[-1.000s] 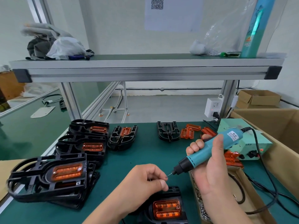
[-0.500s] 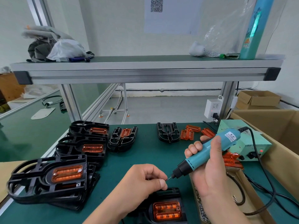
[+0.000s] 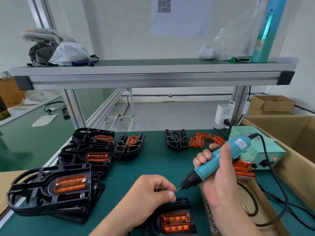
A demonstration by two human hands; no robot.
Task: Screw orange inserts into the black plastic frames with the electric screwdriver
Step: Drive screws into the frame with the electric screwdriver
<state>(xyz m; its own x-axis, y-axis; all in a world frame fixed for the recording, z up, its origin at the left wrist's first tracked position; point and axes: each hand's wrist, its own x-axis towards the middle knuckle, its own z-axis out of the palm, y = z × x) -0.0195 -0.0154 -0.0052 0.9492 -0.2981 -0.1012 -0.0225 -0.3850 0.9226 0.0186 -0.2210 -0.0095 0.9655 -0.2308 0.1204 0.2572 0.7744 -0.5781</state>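
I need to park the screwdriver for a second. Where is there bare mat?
Best patch: the green mat between the small frame stack holding an insert and the empty black frame, running toward you. Crowded: tall frame stacks on the left; orange inserts, power box and cardboard tray on the right.

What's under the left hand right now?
A black frame with an orange insert seated in it lies below the left hand. The hand and forearm cover the frame's left part, and its fingertips mostly hide what seems a screw pinched at the screwdriver bit.
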